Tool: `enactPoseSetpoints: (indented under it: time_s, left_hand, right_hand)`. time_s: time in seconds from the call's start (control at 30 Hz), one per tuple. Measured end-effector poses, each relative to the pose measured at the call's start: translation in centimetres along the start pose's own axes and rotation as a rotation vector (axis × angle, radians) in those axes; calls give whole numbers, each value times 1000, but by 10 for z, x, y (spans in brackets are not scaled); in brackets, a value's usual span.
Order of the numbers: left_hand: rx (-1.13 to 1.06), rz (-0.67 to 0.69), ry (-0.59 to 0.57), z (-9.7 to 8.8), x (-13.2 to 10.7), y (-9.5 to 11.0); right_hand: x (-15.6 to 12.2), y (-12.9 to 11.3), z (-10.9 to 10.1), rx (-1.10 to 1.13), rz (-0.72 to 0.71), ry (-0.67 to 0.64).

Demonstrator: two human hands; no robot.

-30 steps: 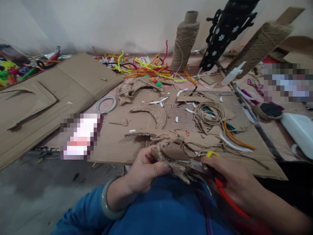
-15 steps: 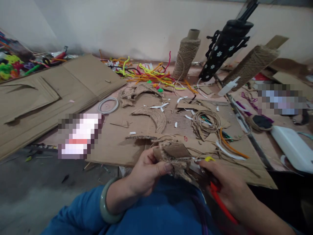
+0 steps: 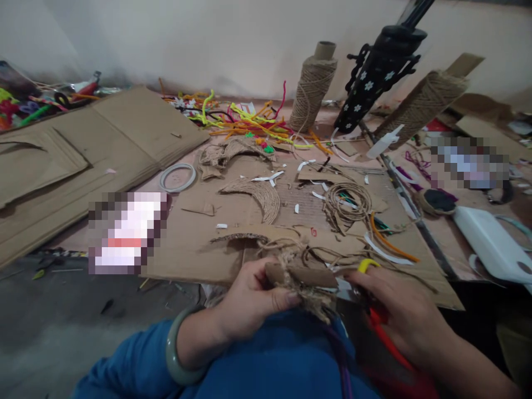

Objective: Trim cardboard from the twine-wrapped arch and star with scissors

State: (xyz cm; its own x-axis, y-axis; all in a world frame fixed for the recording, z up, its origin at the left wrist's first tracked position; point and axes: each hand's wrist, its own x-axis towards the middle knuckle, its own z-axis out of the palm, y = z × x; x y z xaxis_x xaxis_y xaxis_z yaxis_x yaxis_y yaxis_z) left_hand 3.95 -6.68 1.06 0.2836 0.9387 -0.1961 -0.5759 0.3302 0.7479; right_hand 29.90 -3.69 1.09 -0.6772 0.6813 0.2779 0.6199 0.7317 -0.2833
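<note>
My left hand (image 3: 253, 299) is closed round a small cardboard piece wound with frayed jute twine (image 3: 303, 280), held over my lap. My right hand (image 3: 403, 318) grips scissors with red and yellow handles (image 3: 374, 310); the blades meet the right end of that piece. A pale bangle (image 3: 174, 354) sits on my left wrist, above a blue sleeve. Loose twine trails from the piece onto the cardboard sheet (image 3: 195, 244) in front of me.
On the sheet lie a twine-covered crescent (image 3: 260, 194), a twine coil (image 3: 347, 202), white strips and an orange pipe cleaner (image 3: 388, 238). Two jute spools (image 3: 311, 88) (image 3: 419, 102), a black flowered stand (image 3: 374, 72) and coloured pipe cleaners (image 3: 245, 119) sit behind. Flat cardboard (image 3: 83, 149) lies left, a white box (image 3: 488, 241) right.
Both hands have shifted slightly lower and right with the twine piece and scissors still held. The view has tilted a little; nothing on the floor has moved.
</note>
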Motion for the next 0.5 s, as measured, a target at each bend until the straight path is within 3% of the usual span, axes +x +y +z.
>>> enactPoseSetpoints:
  time_s: [0.3, 0.5]
  left_hand:
    - [130, 0, 72, -1, 0, -7]
    - [48, 8, 64, 1, 2, -8]
  right_hand:
    - [-20, -4, -8, 18, 128, -168]
    - [-22, -9, -9, 47, 109, -191]
